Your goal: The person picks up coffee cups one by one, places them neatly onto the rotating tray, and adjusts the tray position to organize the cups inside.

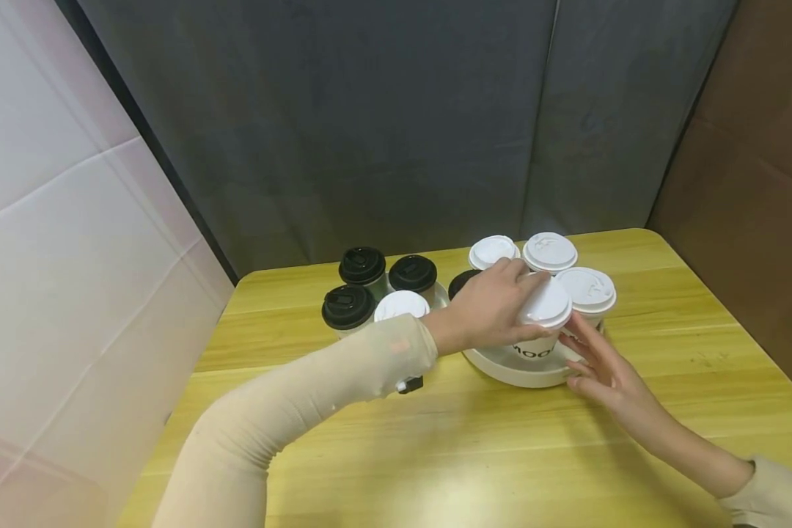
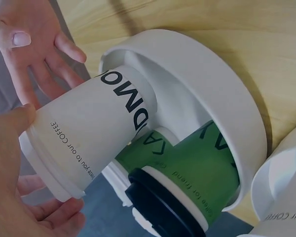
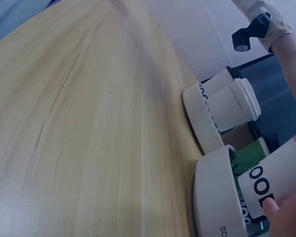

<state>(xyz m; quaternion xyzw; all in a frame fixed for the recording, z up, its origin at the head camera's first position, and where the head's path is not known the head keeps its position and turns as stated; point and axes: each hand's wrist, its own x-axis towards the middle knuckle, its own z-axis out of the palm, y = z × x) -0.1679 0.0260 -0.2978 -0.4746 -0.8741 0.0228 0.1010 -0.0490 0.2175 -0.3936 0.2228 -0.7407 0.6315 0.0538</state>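
My left hand [image 1: 498, 304] grips a white paper coffee cup [image 2: 91, 131] near its white lid [image 1: 546, 302], thumb on one side and fingers on the other. The cup is over the right-hand round white tray [image 1: 524, 378], tilted in the left wrist view. My right hand [image 1: 617, 389] is just to the right, fingers spread and fairly straight, fingertips close to the cup; whether they touch it I cannot tell. Around the held cup in this tray stand a green cup with a black lid [image 2: 160, 202] and several white-lidded cups [image 1: 587, 287].
To the left a second tray [image 3: 202, 118] carries several black-lidded cups [image 1: 348, 306] and a white-lidded cup [image 1: 401, 303]. The wooden table [image 1: 383, 462] ends at a dark panel [image 1: 343, 132] behind, with a white panel [image 1: 72, 242] left and a brown one [image 1: 752, 191] right.
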